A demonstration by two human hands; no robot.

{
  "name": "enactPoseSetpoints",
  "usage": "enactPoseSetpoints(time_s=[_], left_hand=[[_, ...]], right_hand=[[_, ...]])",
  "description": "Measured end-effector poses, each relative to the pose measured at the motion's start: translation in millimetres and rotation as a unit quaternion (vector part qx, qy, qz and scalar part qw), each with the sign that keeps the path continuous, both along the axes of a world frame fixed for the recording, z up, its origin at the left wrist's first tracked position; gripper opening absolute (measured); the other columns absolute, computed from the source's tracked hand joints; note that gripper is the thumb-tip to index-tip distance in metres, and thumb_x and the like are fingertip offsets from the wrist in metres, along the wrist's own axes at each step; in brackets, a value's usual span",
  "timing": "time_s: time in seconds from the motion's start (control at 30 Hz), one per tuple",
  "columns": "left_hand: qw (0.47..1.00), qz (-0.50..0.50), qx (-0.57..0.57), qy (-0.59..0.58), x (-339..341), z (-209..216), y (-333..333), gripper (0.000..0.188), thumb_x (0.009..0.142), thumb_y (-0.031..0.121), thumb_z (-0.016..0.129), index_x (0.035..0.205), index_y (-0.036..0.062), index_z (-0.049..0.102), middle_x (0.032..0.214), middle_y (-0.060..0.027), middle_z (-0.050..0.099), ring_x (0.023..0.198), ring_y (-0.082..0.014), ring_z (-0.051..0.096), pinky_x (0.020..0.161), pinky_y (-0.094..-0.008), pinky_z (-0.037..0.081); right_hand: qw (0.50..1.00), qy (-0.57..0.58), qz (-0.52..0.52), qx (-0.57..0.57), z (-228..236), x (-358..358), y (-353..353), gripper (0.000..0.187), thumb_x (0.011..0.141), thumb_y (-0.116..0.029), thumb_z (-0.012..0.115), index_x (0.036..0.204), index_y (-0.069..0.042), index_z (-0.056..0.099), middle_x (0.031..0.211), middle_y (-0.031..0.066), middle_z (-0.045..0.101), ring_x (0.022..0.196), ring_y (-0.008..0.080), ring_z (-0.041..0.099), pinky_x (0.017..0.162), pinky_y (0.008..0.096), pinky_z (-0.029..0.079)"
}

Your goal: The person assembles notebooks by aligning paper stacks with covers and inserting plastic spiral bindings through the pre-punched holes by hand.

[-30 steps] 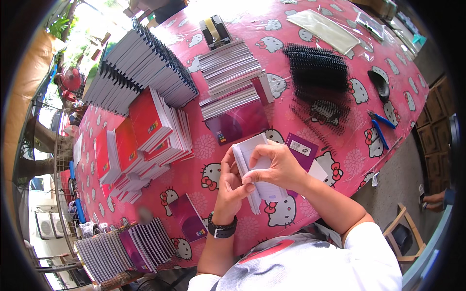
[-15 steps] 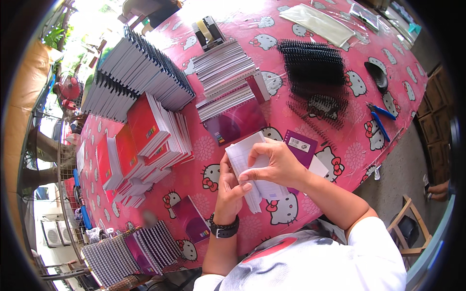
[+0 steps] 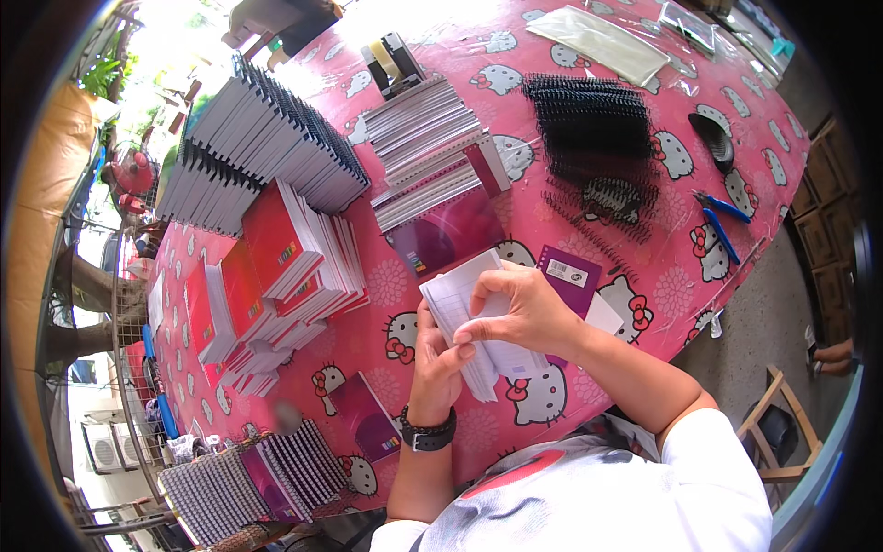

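A small block of ruled notebook pages [image 3: 474,304] is held in front of me, above the pink patterned tablecloth. My left hand [image 3: 436,354] grips its left edge, the thumb pressed on the paper. Across its right side curls my right hand [image 3: 517,313], fingers bent onto the sheets, its thumb close to the left thumb. Under and beside the right wrist lies a purple cover [image 3: 568,279] with punched holes and a white label, next to a white sheet [image 3: 600,317]. Another purple cover [image 3: 366,419] rests left of my left wrist.
Punched page stacks with purple covers [image 3: 446,225] stand beyond my hands. Leftward are red-covered notebooks [image 3: 280,244] and spiral-bound books [image 3: 262,138]. Black wire spirals [image 3: 593,124], blue-handled pliers [image 3: 722,225] and a tape dispenser [image 3: 394,64] lie farther off. Bound notebooks [image 3: 248,483] sit near left.
The page block's upper left edge has shifted slightly left and looks more fanned. Both hands keep nearly the same grip.
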State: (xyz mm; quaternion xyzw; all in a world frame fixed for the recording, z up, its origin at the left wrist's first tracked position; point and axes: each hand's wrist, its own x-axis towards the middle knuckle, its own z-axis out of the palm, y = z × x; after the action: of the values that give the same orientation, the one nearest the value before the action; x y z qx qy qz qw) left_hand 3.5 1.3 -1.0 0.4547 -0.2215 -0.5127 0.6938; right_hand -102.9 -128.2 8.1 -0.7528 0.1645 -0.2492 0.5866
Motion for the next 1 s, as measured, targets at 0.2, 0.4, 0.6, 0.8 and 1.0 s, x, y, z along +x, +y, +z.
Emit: enactPoseSetpoints(time_s=[0.2,0.4,0.6,0.8,1.0], left_hand=[[1.0,0.0,-0.001,0.01,0.0,0.3,0.8,0.089,0.069,0.017,0.067,0.139,0.0044,0.014,0.122,-0.0122,0.047,0.111,-0.0205,0.051,0.093,-0.0315,0.041],[1.0,-0.003,-0.015,-0.009,3.4,-4.2,2.1,0.089,0.068,0.019,0.068,0.138,0.0035,0.015,0.124,-0.0121,0.044,0.113,-0.0211,0.049,0.095,-0.0329,0.04],[1.0,0.006,0.009,-0.009,-0.2,1.0,0.0,0.093,0.067,0.014,0.073,0.139,0.0032,0.014,0.131,-0.0125,0.037,0.119,-0.0227,0.043,0.099,-0.0342,0.036],[0.976,0.031,-0.01,-0.216,-12.2,4.1,-2.0,0.107,0.066,0.008,0.077,0.143,0.0083,0.002,0.142,-0.0153,0.021,0.127,-0.0246,0.031,0.103,-0.0352,0.032],[0.999,0.015,-0.03,-0.031,-1.3,-2.9,0.3,0.031,0.086,0.004,0.056,0.115,-0.0018,0.047,0.106,-0.0087,0.059,0.096,-0.0138,0.057,0.088,-0.0282,0.042]], right_hand=[[1.0,-0.003,-0.009,-0.003,0.4,-0.1,0.0,0.043,0.063,-0.039,0.08,0.071,-0.003,0.058,0.075,0.0079,0.056,0.074,0.0174,0.053,0.064,0.0302,0.042],[1.0,-0.015,-0.007,0.007,-3.0,2.1,0.5,0.043,0.063,-0.039,0.081,0.07,-0.003,0.058,0.075,0.0075,0.057,0.074,0.017,0.053,0.064,0.03,0.042],[0.999,-0.032,0.011,0.029,1.6,-0.4,1.0,0.039,0.069,-0.033,0.078,0.088,-0.004,0.059,0.084,0.0081,0.058,0.082,0.0169,0.055,0.071,0.0299,0.044],[0.993,-0.002,0.048,0.11,-3.3,5.0,7.6,0.058,0.079,-0.011,0.066,0.129,-0.008,0.035,0.102,0.0109,0.057,0.097,0.017,0.054,0.085,0.0318,0.044],[0.993,-0.05,-0.018,0.103,9.9,-15.2,9.3,0.064,0.079,-0.004,0.065,0.134,-0.009,0.033,0.107,0.0121,0.055,0.098,0.02,0.055,0.086,0.0322,0.045]])
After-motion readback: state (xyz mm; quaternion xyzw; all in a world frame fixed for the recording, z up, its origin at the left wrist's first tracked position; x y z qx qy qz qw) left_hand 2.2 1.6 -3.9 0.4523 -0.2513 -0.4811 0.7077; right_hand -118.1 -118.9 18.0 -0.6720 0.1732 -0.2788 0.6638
